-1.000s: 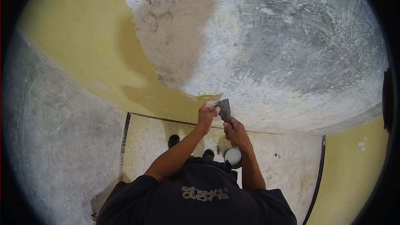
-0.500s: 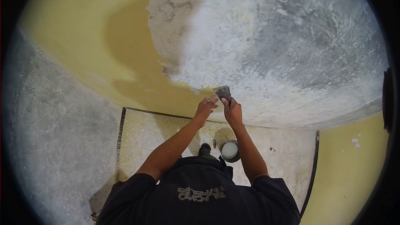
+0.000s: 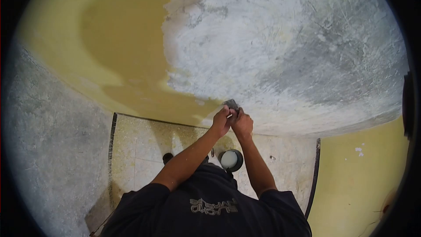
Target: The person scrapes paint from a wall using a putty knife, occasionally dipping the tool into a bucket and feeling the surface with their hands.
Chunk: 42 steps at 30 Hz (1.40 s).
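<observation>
A dark, flat scraper [image 3: 231, 103] is held in front of the wall [image 3: 228, 52], near the lower edge of its scraped grey-white area. My right hand [image 3: 242, 124] is closed around the lower part of the scraper. My left hand [image 3: 222, 120] is closed against the scraper's left side, its thumb and fingers pressed together there. The two hands touch or nearly touch. What the left fingers grip is partly hidden. Yellow paint [image 3: 127, 39] covers the wall to the left, with a ragged edge where it meets the bare surface.
A dark bucket [image 3: 239, 160] with whitish contents stands on the speckled floor [image 3: 147, 149] below my hands. A small object [image 3: 212, 152] lies left of it. A grey wall [image 3: 57, 136] is at the left and a yellow wall [image 3: 359, 171] at the right.
My left hand has come up against the scraper and closed on it. The scraper has tilted and dropped slightly. The view has shifted, and a foot appears further left.
</observation>
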Motion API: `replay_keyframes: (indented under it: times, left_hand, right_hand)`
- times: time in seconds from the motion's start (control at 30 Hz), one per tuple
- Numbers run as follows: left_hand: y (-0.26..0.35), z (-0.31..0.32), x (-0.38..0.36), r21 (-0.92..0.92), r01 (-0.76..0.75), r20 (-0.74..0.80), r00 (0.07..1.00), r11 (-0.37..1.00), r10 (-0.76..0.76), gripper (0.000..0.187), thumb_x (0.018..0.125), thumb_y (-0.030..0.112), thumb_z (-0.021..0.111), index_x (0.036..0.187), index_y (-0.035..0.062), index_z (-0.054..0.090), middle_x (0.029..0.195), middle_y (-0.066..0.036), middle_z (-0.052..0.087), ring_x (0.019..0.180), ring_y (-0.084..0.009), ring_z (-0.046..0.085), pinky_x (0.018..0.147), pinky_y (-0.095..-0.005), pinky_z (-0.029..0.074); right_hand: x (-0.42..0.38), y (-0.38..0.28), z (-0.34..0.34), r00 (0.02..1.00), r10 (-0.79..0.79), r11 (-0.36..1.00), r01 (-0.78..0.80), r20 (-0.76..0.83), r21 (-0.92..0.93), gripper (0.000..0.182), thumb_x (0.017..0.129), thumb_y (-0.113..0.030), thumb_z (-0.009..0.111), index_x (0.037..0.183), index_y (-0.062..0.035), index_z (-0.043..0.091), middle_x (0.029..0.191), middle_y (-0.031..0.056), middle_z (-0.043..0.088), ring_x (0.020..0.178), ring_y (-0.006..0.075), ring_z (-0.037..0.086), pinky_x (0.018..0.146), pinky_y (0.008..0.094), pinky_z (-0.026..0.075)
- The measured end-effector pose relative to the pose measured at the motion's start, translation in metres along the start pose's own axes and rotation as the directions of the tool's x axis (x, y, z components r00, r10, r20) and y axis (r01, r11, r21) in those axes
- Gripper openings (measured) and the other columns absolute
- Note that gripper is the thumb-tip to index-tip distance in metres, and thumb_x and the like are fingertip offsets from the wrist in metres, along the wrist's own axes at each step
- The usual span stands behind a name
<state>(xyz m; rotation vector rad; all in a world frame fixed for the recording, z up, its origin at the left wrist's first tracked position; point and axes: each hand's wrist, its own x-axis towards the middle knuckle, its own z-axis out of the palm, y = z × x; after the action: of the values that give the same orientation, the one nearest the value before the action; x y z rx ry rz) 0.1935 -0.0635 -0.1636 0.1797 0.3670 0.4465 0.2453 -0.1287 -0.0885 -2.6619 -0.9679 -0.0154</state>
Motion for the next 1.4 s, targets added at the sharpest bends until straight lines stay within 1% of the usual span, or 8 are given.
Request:
replay_keyframes:
  times: [0.3, 0.37, 0.5, 0.63, 0.77, 1.03, 1.17, 1.4]
  left_hand:
    - [0.002, 0.014, -0.005, 0.268, -0.065, -0.199, 0.972, 0.961, 0.121, 0.029, 0.103, 0.031, 0.044, 0.089, 0.0098, 0.057, 0.082, -0.001, 0.061, 0.078, -0.0132, 0.057, 0.066, -0.0299, 0.046]
    - [0.007, 0.017, -0.010, 0.419, -0.054, -0.233, 0.958, 0.906, 0.165, 0.029, 0.103, 0.027, 0.043, 0.087, 0.0079, 0.056, 0.081, -0.003, 0.061, 0.075, -0.0130, 0.058, 0.065, -0.0292, 0.046]
    - [-0.001, 0.017, -0.003, 0.351, -0.213, -0.211, 0.931, 0.912, 0.298, 0.029, 0.103, 0.021, 0.041, 0.083, 0.0055, 0.056, 0.079, -0.003, 0.059, 0.072, -0.0118, 0.055, 0.066, -0.0276, 0.046]
    - [0.001, 0.030, -0.007, 0.374, -0.180, -0.292, 0.908, 0.910, 0.299, 0.029, 0.103, 0.019, 0.041, 0.083, 0.0055, 0.057, 0.077, -0.002, 0.057, 0.070, -0.0107, 0.052, 0.067, -0.0275, 0.046]
    - [-0.009, -0.006, 0.003, 0.673, -0.134, -0.196, 0.916, 0.727, 0.350, 0.033, 0.101, 0.029, 0.048, 0.079, 0.0065, 0.058, 0.078, -0.001, 0.059, 0.072, -0.0103, 0.053, 0.067, -0.0281, 0.046]
    - [0.020, -0.003, -0.005, 0.484, 0.007, -0.127, 0.990, 0.875, 0.063, 0.017, 0.098, 0.014, 0.047, 0.083, 0.0113, 0.053, 0.076, 0.001, 0.056, 0.071, -0.0113, 0.056, 0.068, -0.0281, 0.047]
    - [0.020, -0.005, -0.001, 0.398, -0.042, 0.001, 0.999, 0.916, 0.045, 0.019, 0.096, 0.009, 0.047, 0.077, 0.0111, 0.048, 0.072, -0.001, 0.054, 0.069, -0.0128, 0.055, 0.066, -0.0282, 0.046]
    - [0.018, 0.017, -0.008, 0.427, -0.044, -0.184, 0.974, 0.903, 0.135, 0.023, 0.096, 0.008, 0.050, 0.073, 0.0090, 0.050, 0.070, -0.002, 0.056, 0.064, -0.0124, 0.054, 0.062, -0.0273, 0.045]
  right_hand:
    - [0.003, 0.001, 0.004, 0.993, 0.077, 0.991, -0.086, 0.089, 0.103, 0.042, 0.090, -0.042, 0.054, 0.099, -0.0028, 0.066, 0.070, 0.0255, 0.065, 0.070, 0.0446, 0.066, 0.064, 0.0515, 0.053]
    - [0.004, 0.010, 0.028, 0.999, 0.035, 0.948, -0.043, 0.030, 0.316, 0.039, 0.090, -0.040, 0.056, 0.094, -0.0028, 0.066, 0.070, 0.0255, 0.065, 0.069, 0.0452, 0.065, 0.063, 0.0522, 0.053]
    - [-0.001, 0.003, 0.028, 0.998, 0.056, 0.985, -0.052, -0.020, 0.165, 0.041, 0.089, -0.040, 0.057, 0.104, -0.0026, 0.066, 0.066, 0.0249, 0.064, 0.062, 0.0449, 0.064, 0.057, 0.0513, 0.052]
    - [0.001, 0.005, 0.026, 0.999, 0.033, 0.967, -0.023, -0.037, 0.252, 0.036, 0.089, -0.036, 0.059, 0.091, -0.0008, 0.065, 0.068, 0.0270, 0.063, 0.065, 0.0455, 0.064, 0.059, 0.0521, 0.051]
    - [-0.007, 0.027, 0.063, 0.991, 0.017, 0.941, 0.028, -0.130, 0.336, 0.029, 0.090, -0.028, 0.060, 0.090, 0.0003, 0.066, 0.068, 0.0249, 0.064, 0.064, 0.0437, 0.064, 0.058, 0.0481, 0.051]
    - [-0.011, 0.012, 0.078, 0.960, 0.091, 0.828, 0.075, -0.265, 0.556, 0.033, 0.090, -0.029, 0.060, 0.080, 0.0018, 0.064, 0.063, 0.0225, 0.063, 0.059, 0.0435, 0.063, 0.053, 0.0484, 0.049]
    - [-0.017, 0.011, 0.084, 0.946, 0.134, 0.910, 0.000, -0.295, 0.414, 0.036, 0.088, -0.032, 0.063, 0.077, 0.0022, 0.063, 0.059, 0.0242, 0.060, 0.056, 0.0454, 0.060, 0.049, 0.0509, 0.046]
    - [-0.008, 0.020, 0.085, 0.966, 0.105, 0.824, 0.048, -0.235, 0.564, 0.042, 0.088, -0.034, 0.064, 0.071, 0.0034, 0.060, 0.059, 0.0253, 0.059, 0.055, 0.0459, 0.060, 0.049, 0.0507, 0.046]
